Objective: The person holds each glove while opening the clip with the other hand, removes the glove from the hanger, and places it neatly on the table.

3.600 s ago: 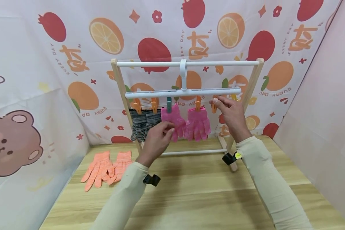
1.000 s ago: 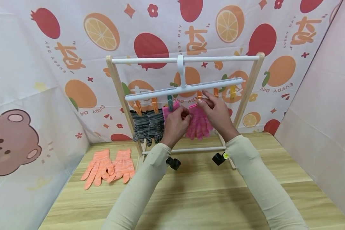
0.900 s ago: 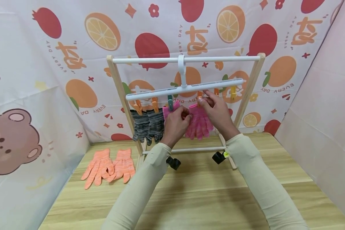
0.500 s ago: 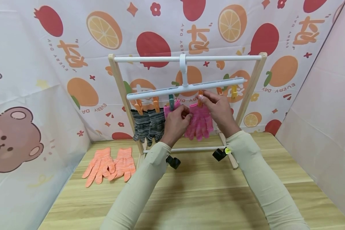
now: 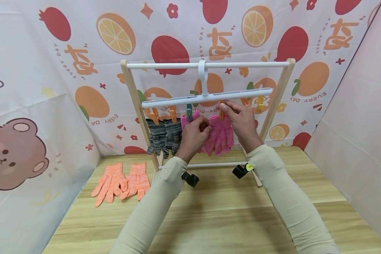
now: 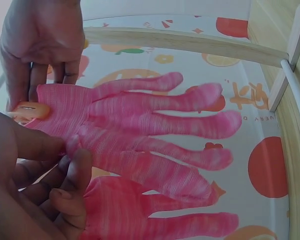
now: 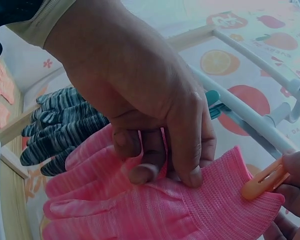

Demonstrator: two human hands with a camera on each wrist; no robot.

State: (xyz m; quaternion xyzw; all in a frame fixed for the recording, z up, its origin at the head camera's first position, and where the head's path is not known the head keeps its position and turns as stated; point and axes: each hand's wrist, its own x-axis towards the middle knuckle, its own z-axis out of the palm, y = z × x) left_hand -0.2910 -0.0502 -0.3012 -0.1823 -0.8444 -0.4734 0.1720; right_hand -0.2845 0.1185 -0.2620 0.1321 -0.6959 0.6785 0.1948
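The right hand [image 5: 244, 124] is pinching the orange clip [image 7: 263, 181] on the pink glove [image 5: 221, 134] hanging below the hanger [image 5: 177, 102]; the left hand [image 5: 193, 137] is pinching its fabric, ideally steadying without tugging.

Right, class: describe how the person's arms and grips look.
Long, pale cream sleeves reach down to both wrists. Small black devices sit at the wrists, with a yellow label by the right one. The left grip and right grip are ungloved.

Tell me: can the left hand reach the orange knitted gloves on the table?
Probably yes: nothing covers those gloves, but the left hand pinches a pink knitted glove it must first release.
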